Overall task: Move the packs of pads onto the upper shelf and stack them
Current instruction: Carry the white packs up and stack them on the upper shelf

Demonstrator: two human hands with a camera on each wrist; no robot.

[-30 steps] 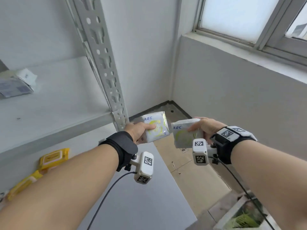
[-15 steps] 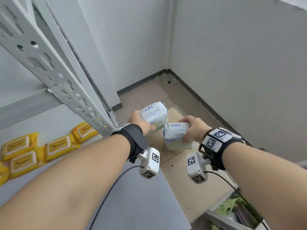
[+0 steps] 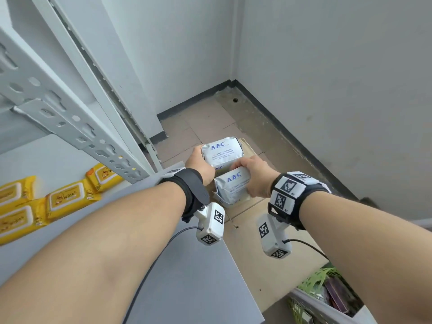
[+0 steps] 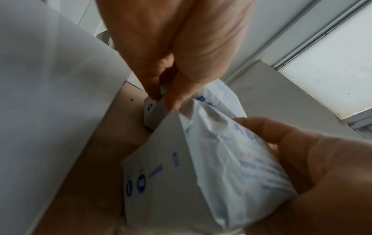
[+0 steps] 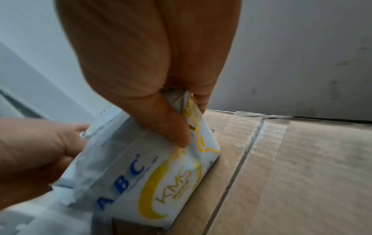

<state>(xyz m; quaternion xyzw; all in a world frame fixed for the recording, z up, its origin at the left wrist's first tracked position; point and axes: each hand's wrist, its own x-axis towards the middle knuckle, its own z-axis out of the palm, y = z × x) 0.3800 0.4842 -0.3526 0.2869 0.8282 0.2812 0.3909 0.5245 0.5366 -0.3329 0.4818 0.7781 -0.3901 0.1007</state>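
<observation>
Two silver-white "ABC" packs of pads are held low, to the right of the shelf rack. My left hand (image 3: 201, 162) grips the far pack (image 3: 222, 153) by its left end. My right hand (image 3: 250, 176) grips the near pack (image 3: 231, 185) from its right side. The two packs touch, one behind the other, over a cardboard box (image 3: 247, 146) on the floor. In the right wrist view my right hand (image 5: 191, 124) pinches the top of its pack (image 5: 161, 167), whose lower edge rests on the taped box (image 5: 281, 159). In the left wrist view my left hand (image 4: 163, 98) pinches a pack's corner (image 4: 153, 111).
The perforated metal upright (image 3: 70, 118) of the rack stands at the left. Several yellow wipes packs (image 3: 67, 197) lie on the grey lower shelf (image 3: 187, 288). A basket of goods (image 3: 327, 293) sits at the bottom right. Walls close in the corner behind.
Both hands have come down with their packs, from level with the upper shelf to the cardboard box on the floor. The packs went from side by side to one behind the other.
</observation>
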